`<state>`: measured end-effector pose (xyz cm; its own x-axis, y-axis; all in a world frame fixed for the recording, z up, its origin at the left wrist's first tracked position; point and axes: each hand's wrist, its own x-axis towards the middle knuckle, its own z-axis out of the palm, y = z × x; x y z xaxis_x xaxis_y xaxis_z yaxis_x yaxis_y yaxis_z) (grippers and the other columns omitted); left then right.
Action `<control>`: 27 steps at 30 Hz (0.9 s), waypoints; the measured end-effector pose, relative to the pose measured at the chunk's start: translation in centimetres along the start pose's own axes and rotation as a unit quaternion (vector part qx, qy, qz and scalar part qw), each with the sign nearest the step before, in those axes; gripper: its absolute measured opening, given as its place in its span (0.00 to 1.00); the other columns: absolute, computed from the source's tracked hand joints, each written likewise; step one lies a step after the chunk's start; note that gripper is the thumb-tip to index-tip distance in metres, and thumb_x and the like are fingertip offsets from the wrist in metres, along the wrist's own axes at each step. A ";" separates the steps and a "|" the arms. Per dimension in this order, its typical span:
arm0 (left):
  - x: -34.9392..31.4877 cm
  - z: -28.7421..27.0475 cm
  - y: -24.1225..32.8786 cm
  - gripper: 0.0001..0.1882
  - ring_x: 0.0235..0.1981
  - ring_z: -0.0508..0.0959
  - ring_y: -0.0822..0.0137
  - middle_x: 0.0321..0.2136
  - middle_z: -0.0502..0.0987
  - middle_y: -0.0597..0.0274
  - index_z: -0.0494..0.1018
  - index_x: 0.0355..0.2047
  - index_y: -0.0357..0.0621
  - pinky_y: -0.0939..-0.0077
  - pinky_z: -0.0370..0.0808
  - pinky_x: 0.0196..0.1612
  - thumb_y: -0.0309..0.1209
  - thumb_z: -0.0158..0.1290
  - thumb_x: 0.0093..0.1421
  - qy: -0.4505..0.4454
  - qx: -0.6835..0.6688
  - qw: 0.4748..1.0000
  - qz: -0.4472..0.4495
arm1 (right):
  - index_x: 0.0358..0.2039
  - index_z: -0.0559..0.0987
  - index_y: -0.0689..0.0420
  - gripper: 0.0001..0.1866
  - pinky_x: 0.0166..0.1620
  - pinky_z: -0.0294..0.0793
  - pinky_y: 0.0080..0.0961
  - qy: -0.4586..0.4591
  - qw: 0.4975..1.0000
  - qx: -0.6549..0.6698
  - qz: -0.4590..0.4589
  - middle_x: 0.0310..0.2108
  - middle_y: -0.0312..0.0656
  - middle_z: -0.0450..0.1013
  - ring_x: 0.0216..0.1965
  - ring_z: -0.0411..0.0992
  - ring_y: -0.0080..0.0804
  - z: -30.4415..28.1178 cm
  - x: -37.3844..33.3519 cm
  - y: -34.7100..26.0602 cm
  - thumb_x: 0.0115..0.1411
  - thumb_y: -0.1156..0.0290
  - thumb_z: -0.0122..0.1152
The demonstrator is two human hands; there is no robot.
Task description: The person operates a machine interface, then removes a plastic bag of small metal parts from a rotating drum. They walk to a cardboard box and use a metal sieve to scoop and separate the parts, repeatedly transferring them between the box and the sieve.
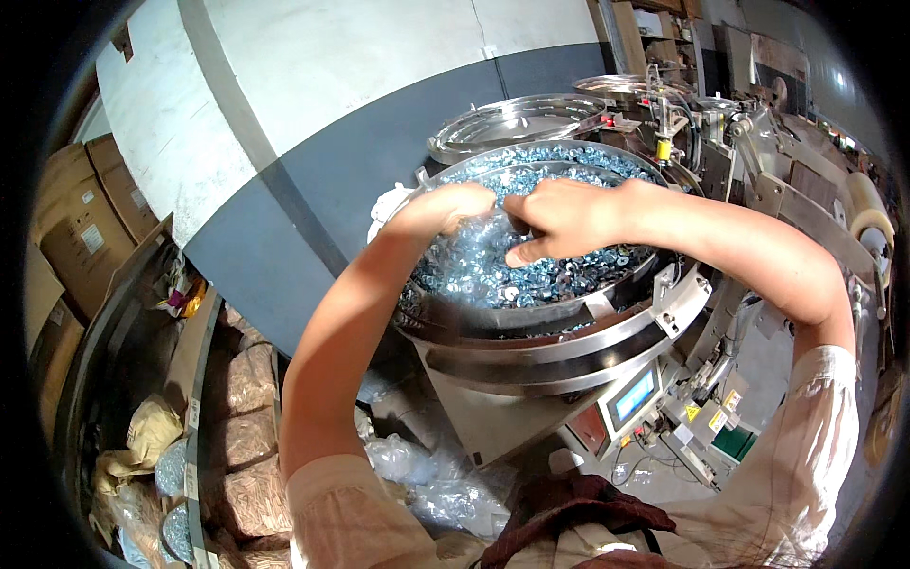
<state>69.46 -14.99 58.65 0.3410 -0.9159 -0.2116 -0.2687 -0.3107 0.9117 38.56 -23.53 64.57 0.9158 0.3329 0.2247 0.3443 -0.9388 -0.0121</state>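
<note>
A round steel feeder bowl (559,318) in front of me is heaped with small, shiny, bluish metal fasteners (569,275), which look like screws and washers. Over its left side hangs a clear plastic bag (479,247), partly blurred. My left hand (460,204) is closed on the bag's upper part, its fingertips turned inward and partly hidden. Close beside it, my right hand (564,218) has curled fingers at the bag's edge and its thumb sticking out over the fasteners. Both hands are above the heap.
Another steel bowl (517,128) stands behind, by the wall. A lit screen (635,396) and machine parts are below right. At left, a shelf holds bagged brown items (251,427), near cardboard boxes (95,194). Crumpled clear plastic (445,488) lies below the bowl.
</note>
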 end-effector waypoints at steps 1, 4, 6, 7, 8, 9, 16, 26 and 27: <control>-1.0 4.6 2.5 0.13 0.24 0.68 0.73 0.29 0.76 0.65 0.74 0.30 0.43 0.73 0.65 0.27 0.40 0.55 0.53 -0.051 -0.001 0.991 0.125 | 0.35 0.70 0.67 0.21 0.35 0.72 0.41 -0.023 0.999 -0.034 0.028 0.22 0.53 0.73 0.29 0.74 0.52 0.9 -0.7 1.6 0.56 0.59 0.60; -3.4 1.4 3.5 0.15 0.22 0.68 0.70 0.26 0.77 0.61 0.74 0.29 0.40 0.71 0.66 0.26 0.41 0.53 0.54 -0.106 0.321 0.917 0.214 | 0.30 0.73 0.69 0.17 0.36 0.73 0.42 -0.033 0.997 -0.071 -0.006 0.22 0.55 0.73 0.30 0.74 0.53 2.2 1.6 0.5 0.53 0.63 0.60; -5.0 2.4 5.5 0.16 0.22 0.73 0.67 0.25 0.77 0.56 0.75 0.30 0.37 0.69 0.69 0.26 0.41 0.55 0.53 -0.092 0.501 0.838 0.194 | 0.25 0.75 0.68 0.13 0.36 0.74 0.41 -0.060 0.993 -0.099 -0.035 0.22 0.55 0.73 0.30 0.74 0.53 2.0 2.0 1.1 0.50 0.69 0.60; -6.3 2.5 5.6 0.16 0.26 0.76 0.66 0.24 0.77 0.54 0.75 0.32 0.38 0.67 0.69 0.29 0.39 0.58 0.50 -0.068 0.348 0.910 0.215 | 0.21 0.77 0.66 0.07 0.37 0.74 0.41 -0.042 0.993 -0.105 -0.022 0.22 0.56 0.74 0.29 0.74 0.52 1.4 1.9 1.8 0.43 0.75 0.57; -6.8 2.8 6.3 0.16 0.28 0.77 0.66 0.24 0.77 0.54 0.75 0.32 0.36 0.69 0.70 0.29 0.38 0.58 0.52 -0.019 0.294 0.939 0.180 | 0.22 0.78 0.64 0.07 0.34 0.74 0.41 -0.012 0.995 -0.096 -0.007 0.22 0.55 0.74 0.28 0.75 0.50 0.5 2.0 3.5 0.40 0.77 0.56; -8.1 3.4 7.4 0.16 0.29 0.78 0.66 0.25 0.77 0.54 0.75 0.32 0.34 0.71 0.72 0.28 0.37 0.57 0.54 0.037 0.231 0.961 0.145 | 0.21 0.79 0.63 0.07 0.33 0.74 0.40 0.033 0.995 -0.090 -0.007 0.20 0.54 0.73 0.26 0.75 0.49 -0.6 2.2 5.2 0.40 0.77 0.55; -13.5 7.8 11.0 0.17 0.31 0.79 0.69 0.29 0.76 0.52 0.68 0.41 0.25 0.80 0.77 0.28 0.34 0.45 0.65 0.272 -0.061 0.960 0.038 | 0.19 0.77 0.65 0.10 0.27 0.75 0.27 0.210 0.939 0.259 0.083 0.20 0.41 0.73 0.22 0.71 0.26 -6.3 1.3 6.3 0.45 0.70 0.53; -11.9 8.8 9.8 0.29 0.34 0.77 0.62 0.35 0.76 0.48 0.66 0.45 0.25 0.68 0.76 0.37 0.48 0.40 0.66 0.357 -0.154 0.902 0.186 | 0.29 0.74 0.59 0.10 0.18 0.53 0.17 0.217 0.873 0.434 0.044 0.22 0.36 0.71 0.17 0.60 0.16 -5.7 2.8 3.3 0.42 0.77 0.50; -11.7 9.1 10.2 0.30 0.35 0.77 0.62 0.35 0.76 0.47 0.65 0.45 0.25 0.68 0.76 0.37 0.49 0.39 0.66 0.359 -0.162 0.898 0.195 | 0.30 0.75 0.58 0.10 0.18 0.52 0.17 0.184 0.890 0.417 0.023 0.22 0.35 0.71 0.16 0.58 0.16 -5.5 3.0 3.0 0.44 0.74 0.53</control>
<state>54.54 -9.71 67.19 0.8027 -0.5028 0.3208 -0.2566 0.1945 0.9468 41.16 -25.85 70.61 0.8563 0.1010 0.5066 0.4822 -0.5078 -0.7139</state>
